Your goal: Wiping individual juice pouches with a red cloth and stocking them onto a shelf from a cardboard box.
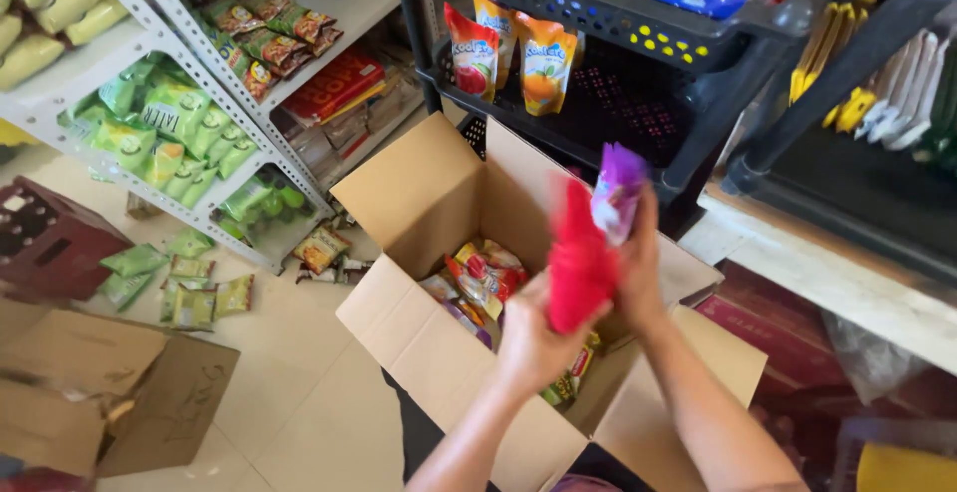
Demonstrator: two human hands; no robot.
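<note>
1. Head view: a person's left hand (538,337) is closed around a blurred red pouch (580,263), lifted above an open cardboard box (429,203) of mixed snack packets (477,278).
2. The right hand (638,263) pinches a purple pouch (616,191) just beside the red one.
3. Two juice pouches (510,53) stand on the black rack (638,83) behind; green packets (179,288) lie scattered on the tiled floor (299,392) near a white shelf (199,193).

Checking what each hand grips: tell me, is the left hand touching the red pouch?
Touching. The head view shows the left hand wrapped around the lower end of the blurred red pouch, above the open cardboard box.
</note>
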